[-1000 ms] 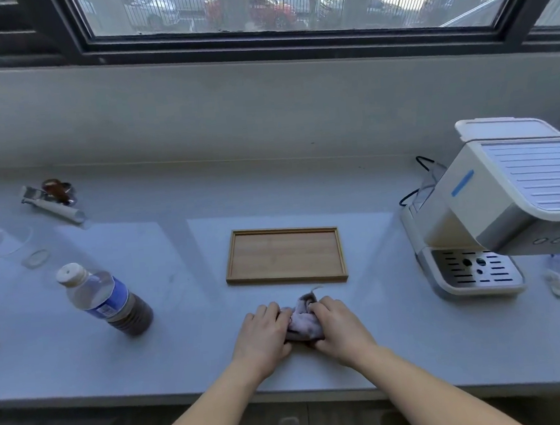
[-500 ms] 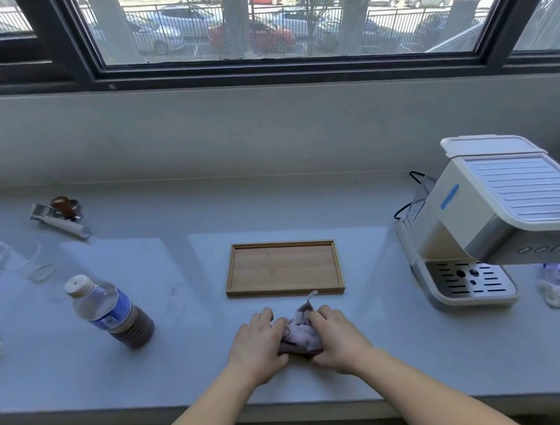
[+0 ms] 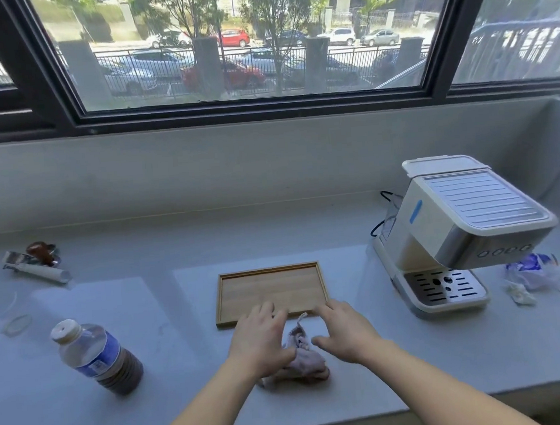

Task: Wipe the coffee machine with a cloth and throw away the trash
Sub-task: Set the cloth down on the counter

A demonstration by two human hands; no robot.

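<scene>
A crumpled pale cloth [image 3: 305, 361] lies on the grey counter [image 3: 186, 404] near its front edge. My left hand [image 3: 260, 339] is palm down over the cloth's left side, fingers stretched out across the tray's near rim. Just right of the cloth, my right hand [image 3: 346, 329] hovers with fingers spread, its thumb close to the fabric. Neither hand grips the cloth. The cream and steel coffee machine [image 3: 467, 227] stands at the right. Crumpled white and blue plastic trash [image 3: 541, 275] lies to the right of its drip tray.
A shallow wooden tray [image 3: 271, 288] sits just beyond my hands. A water bottle [image 3: 95, 354] with dark liquid stands at the left, with a clear plastic cup [image 3: 9, 319] and a white tube with a brown piece [image 3: 35, 265] further left. A wall and window rise behind the counter.
Both hands were pressed together on the cloth; now they have loosened and spread apart, fingers extended, leaving the cloth on the counter. The view has tilted up.
</scene>
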